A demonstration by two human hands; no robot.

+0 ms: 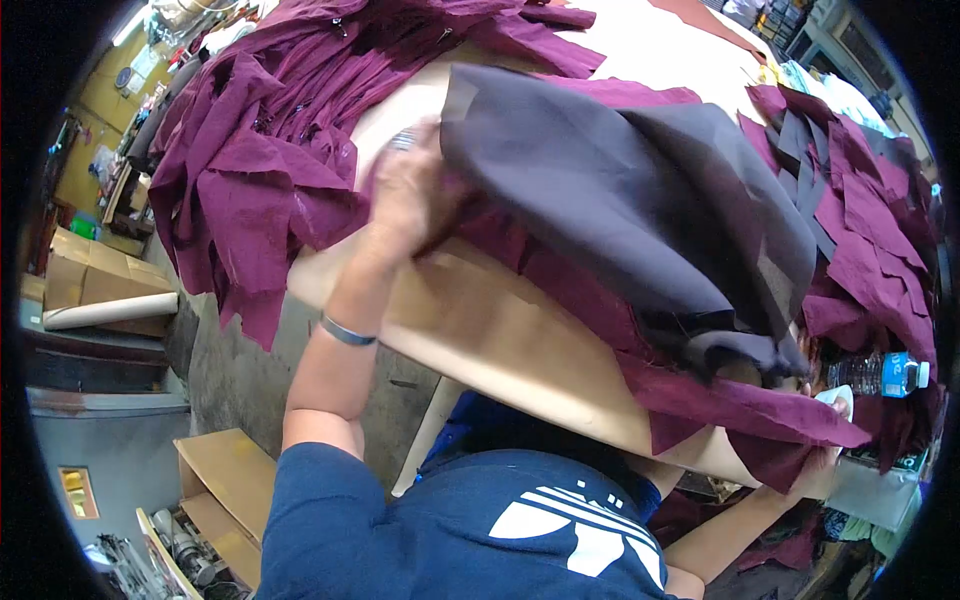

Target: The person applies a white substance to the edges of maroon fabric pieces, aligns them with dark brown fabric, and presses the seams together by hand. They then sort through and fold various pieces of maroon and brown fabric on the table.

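A large dark grey fabric piece (620, 190) billows over the table, its left edge against my left hand (410, 195). That hand is blurred, with its fingers closed at the edge and partly hidden. Under the dark piece lies a strip of maroon fabric (590, 290), which runs along the table's near edge to the right. My right hand (822, 472) is low at the right, closed on the strip's end, its fingers mostly covered by cloth. Close above it is a small white object (836, 396) that I cannot make out.
Heaped maroon fabric (260, 170) hangs over the table's (480, 310) left end. Another maroon and grey pile (870, 220) lies at the right, near a plastic water bottle (880, 376). Cardboard boxes (225, 490) stand on the floor at the left.
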